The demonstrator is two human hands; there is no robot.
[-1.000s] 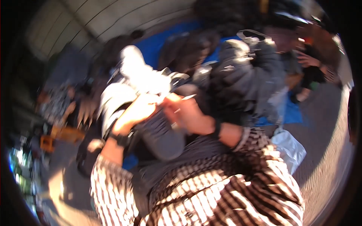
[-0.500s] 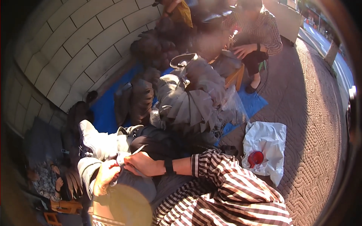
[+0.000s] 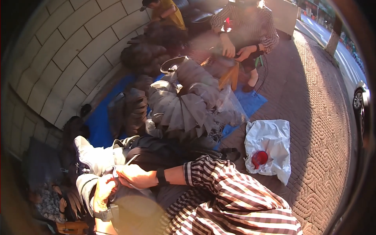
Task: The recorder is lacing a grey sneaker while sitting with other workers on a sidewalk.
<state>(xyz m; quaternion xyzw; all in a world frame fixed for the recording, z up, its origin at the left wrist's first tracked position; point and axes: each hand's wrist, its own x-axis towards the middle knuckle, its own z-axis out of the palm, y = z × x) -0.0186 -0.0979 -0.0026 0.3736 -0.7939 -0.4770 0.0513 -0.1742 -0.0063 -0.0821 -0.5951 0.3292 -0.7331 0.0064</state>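
Observation:
My left hand (image 3: 105, 188), with a band on its wrist, is closed on the edge of a grey cloth piece (image 3: 150, 196) over my lap. Just beside it, my right hand (image 3: 136, 176), with a black band on its wrist, pinches the same cloth. A thin pale strip (image 3: 132, 159) sticks up by the right fingers; whether it belongs to the cloth I cannot tell. Part of the cloth lies behind a round yellowish glare. Past my hands is a light grey shoe (image 3: 87, 153).
A fanned heap of grey cloth pieces (image 3: 182, 111) covers much of a blue sheet (image 3: 102, 113). To the right, a red cup-like thing (image 3: 259, 159) rests on a white plastic bag (image 3: 274, 137). People sit at the back and lower left. A pale block wall (image 3: 82, 51) bounds the left.
The whole view has shifted, so most things stand farther left. My hands stay close together on the cloth. The person at the back has brought both hands together.

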